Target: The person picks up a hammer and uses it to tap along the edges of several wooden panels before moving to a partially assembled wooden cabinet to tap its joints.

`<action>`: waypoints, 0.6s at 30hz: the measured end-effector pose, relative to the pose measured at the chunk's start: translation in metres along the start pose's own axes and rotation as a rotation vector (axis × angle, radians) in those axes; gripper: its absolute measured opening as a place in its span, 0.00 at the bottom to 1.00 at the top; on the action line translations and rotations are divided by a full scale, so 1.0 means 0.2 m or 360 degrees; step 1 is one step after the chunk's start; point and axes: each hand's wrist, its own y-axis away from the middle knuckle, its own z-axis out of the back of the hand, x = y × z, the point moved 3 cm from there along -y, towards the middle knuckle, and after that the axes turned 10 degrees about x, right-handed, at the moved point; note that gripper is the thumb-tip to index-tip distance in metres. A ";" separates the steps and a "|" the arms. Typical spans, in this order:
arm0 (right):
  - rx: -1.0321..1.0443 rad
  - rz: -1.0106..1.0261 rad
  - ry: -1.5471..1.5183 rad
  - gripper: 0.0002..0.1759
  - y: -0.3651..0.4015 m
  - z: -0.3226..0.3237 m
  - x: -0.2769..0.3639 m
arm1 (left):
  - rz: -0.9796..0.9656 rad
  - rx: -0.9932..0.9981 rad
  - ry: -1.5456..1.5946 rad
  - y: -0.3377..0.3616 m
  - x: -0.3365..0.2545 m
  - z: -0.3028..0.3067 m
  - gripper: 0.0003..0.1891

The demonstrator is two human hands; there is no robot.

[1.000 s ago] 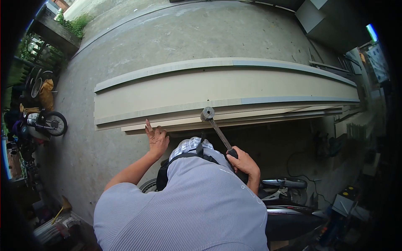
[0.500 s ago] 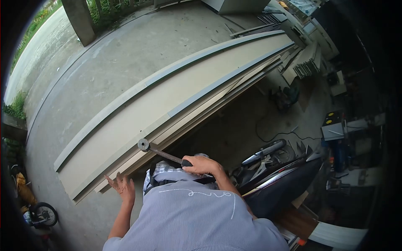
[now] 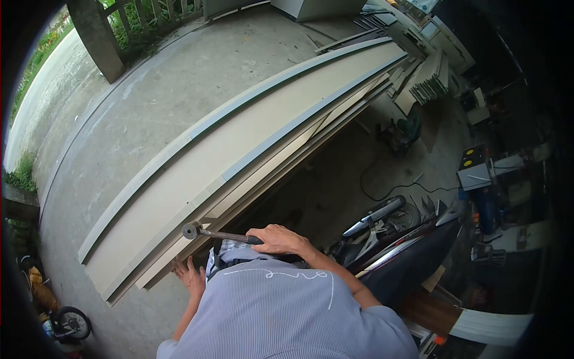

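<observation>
A hammer [image 3: 221, 235] with a round metal head and a dark grip is held in my right hand [image 3: 278, 240], in front of my body; its head hangs over the near edge of the boards. My left hand [image 3: 190, 276], fingers spread, is at the near edge of a lower board [image 3: 156, 267] and holds nothing; whether the fingertips touch the wood is unclear. A long pale panel [image 3: 239, 137] with raised strips along both long sides lies on top of the stacked boards, running from lower left to upper right.
A parked motorbike [image 3: 400, 251] stands close on my right. Behind it are a cable [image 3: 382, 196], a green power tool [image 3: 406, 133] and stacked panels [image 3: 431, 81]. A pillar [image 3: 98, 39] stands at the upper left, a wheel [image 3: 75, 323] at the lower left.
The hammer and my right hand have shifted slightly left in view. My left hand has moved right, closer to my body. The view has shifted, and a gap now shows between the lower boards.
</observation>
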 end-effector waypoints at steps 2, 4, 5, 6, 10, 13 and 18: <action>0.0011 -0.0006 -0.0028 0.25 0.05 0.01 -0.03 | 0.0046 0.0006 0.0103 -0.07 0.09 -0.19 0.27; 0.0035 -0.0007 -0.0043 0.25 0.09 0.01 -0.06 | 0.0187 0.0523 0.0422 -0.15 0.18 -0.37 0.20; -0.0053 0.0017 -0.0114 0.25 0.11 0.00 -0.07 | 0.0189 0.0530 0.0421 -0.17 0.16 -0.36 0.20; -0.0135 0.0046 -0.0185 0.25 0.13 0.00 -0.09 | 0.0305 0.0798 0.0714 -0.20 0.14 -0.35 0.17; -0.0507 -0.0160 -0.0436 0.24 0.21 0.03 -0.11 | 0.0449 0.0963 0.1076 -0.24 0.24 -0.47 0.16; -0.0902 -0.0261 -0.0551 0.22 0.23 0.00 -0.21 | 0.0594 0.0943 0.1270 -0.26 0.28 -0.56 0.15; -0.1189 -0.0253 -0.1270 0.14 0.25 0.02 -0.34 | 0.0672 0.0900 0.1379 -0.25 0.12 -0.45 0.14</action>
